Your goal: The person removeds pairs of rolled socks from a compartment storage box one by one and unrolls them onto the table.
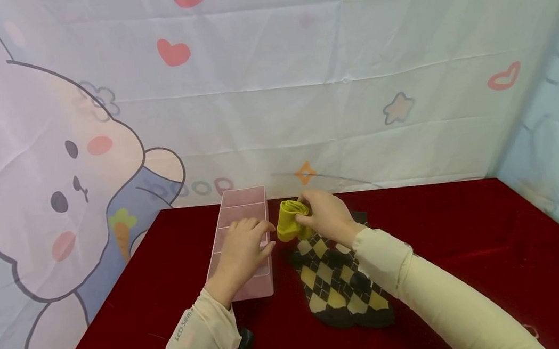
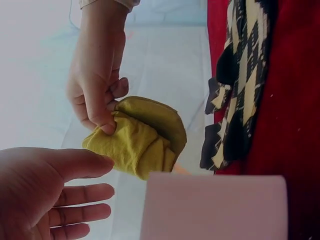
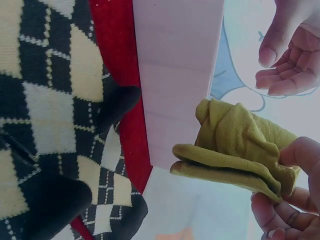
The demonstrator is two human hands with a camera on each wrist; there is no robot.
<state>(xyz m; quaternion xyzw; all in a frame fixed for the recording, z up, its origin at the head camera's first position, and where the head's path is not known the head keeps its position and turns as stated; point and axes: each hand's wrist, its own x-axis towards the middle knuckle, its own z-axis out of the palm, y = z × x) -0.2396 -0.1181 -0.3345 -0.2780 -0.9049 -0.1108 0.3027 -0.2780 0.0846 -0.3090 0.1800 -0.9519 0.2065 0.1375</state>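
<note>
Beside the box (image 1: 254,288), yellow cloth (image 1: 288,223): your right hand (image 1: 329,214) pinches it; hold the folds snug.
Left hand (image 1: 243,247): fingers apart, empty.

Red tabletop (image 1: 460,222) — pale backdrop (image 1: 276,121) behind, printed rabbit (image 1: 34,173), hearts (image 1: 174,52).

Both wrist views near yellow cloth (image 2: 134,145)

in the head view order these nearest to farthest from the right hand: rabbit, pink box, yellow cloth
1. Yellow cloth: held in the right hand.
2. Pink box: left of the cloth.
3. Rabbit: farther left, on the backdrop.
</note>
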